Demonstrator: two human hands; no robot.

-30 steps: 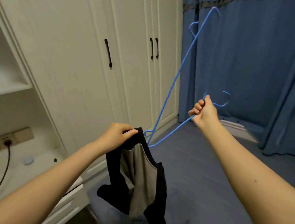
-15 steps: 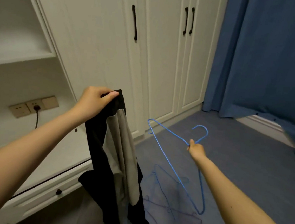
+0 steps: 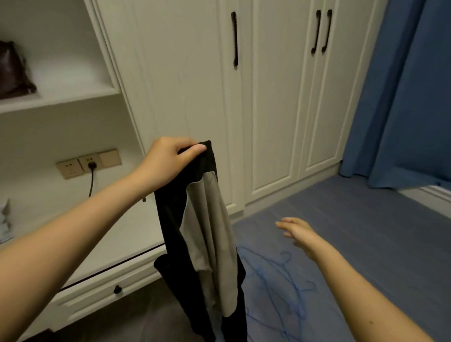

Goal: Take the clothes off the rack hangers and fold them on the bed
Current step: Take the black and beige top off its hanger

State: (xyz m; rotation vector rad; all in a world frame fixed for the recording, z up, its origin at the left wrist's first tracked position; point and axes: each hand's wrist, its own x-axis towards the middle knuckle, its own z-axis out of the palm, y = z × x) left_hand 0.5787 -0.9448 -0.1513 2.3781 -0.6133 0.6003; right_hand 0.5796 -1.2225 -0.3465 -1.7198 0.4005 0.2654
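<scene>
A black garment with a grey panel [image 3: 207, 240] hangs straight down from my left hand [image 3: 169, 160], which pinches its top edge in front of the wardrobe. My right hand [image 3: 299, 233] is stretched out over the floor with its fingers straight and nothing in it. Below it, several blue wire hangers [image 3: 286, 299] lie in a loose pile on the blue-grey floor. No bed or clothes rack is in view.
A white wardrobe [image 3: 274, 93] with black handles fills the wall ahead. To its left are open shelves holding a dark brown bag [image 3: 4, 72], a wall socket [image 3: 88, 163] and a drawer [image 3: 116, 278]. A blue curtain [image 3: 430, 93] hangs at the right.
My right hand lowered the blue hanger from up high toward the floor and let it go; it now lies with the others. My left hand kept hold of the garment.
</scene>
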